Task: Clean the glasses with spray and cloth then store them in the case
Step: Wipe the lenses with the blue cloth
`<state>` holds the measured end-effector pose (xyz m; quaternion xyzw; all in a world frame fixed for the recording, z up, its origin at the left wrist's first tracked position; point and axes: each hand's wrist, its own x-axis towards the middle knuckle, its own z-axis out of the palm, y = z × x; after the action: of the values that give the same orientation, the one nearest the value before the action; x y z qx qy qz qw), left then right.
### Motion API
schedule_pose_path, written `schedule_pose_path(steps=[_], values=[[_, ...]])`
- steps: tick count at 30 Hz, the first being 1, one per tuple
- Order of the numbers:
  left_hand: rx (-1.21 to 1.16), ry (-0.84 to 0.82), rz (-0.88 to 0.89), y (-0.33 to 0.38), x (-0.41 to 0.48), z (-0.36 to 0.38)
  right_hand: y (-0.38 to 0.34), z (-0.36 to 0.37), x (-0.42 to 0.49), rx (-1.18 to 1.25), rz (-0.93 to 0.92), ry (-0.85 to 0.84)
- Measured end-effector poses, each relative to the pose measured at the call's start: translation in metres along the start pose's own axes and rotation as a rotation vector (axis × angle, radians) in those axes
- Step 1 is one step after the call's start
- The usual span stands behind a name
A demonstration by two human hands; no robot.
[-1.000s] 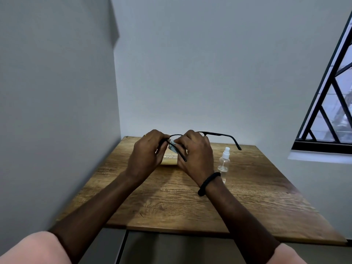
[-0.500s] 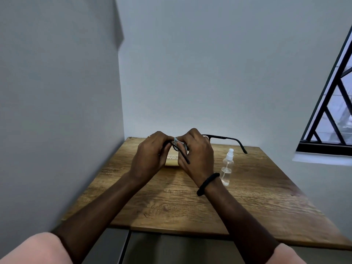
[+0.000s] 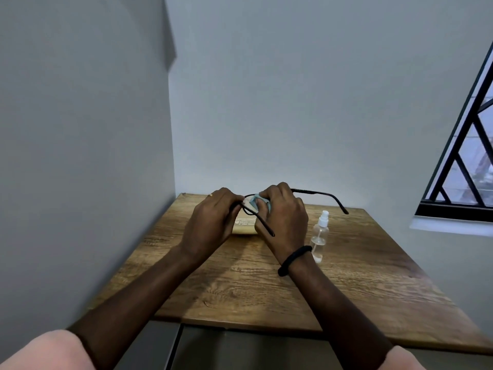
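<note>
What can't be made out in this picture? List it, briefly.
Head view only.
Lenses of the glasses: hidden by the left hand, right hand and cloth.
Cloth: only a blue patch shows between the hands.
Case: mostly behind the hands; open or shut unclear, print too small to read.

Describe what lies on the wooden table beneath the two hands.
A flat tan case with pale printing lies there, partly showing between the left hand and right hand. Its far part and right end are covered; open or closed, I cannot tell.
</note>
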<state>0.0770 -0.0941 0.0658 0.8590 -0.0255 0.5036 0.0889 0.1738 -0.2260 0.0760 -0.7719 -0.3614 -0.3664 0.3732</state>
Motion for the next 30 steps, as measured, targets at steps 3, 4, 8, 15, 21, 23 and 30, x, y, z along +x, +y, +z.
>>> schedule_pose_path(steps=[3,4,8,15,21,23,30], values=[[-0.010,0.030,-0.014,0.002,0.004,-0.003,-0.004,0.000,0.004,0.094,-0.013,0.018],[-0.011,0.036,-0.014,0.003,0.006,-0.003,-0.006,0.001,0.005,0.123,-0.027,0.012],[-0.013,0.074,-0.056,-0.004,0.008,-0.005,-0.006,0.003,0.005,0.190,-0.119,-0.128],[0.014,0.091,-0.127,-0.014,0.003,-0.016,0.018,-0.011,-0.003,0.092,-0.051,0.146],[0.000,0.094,-0.103,-0.007,0.004,-0.017,0.027,-0.016,0.004,0.025,0.033,0.286],[-0.004,0.093,-0.091,-0.005,0.003,-0.017,0.026,-0.016,0.005,0.028,0.039,0.296],[-0.017,0.097,-0.019,0.002,0.006,-0.014,0.021,-0.014,0.010,0.004,0.063,0.257]])
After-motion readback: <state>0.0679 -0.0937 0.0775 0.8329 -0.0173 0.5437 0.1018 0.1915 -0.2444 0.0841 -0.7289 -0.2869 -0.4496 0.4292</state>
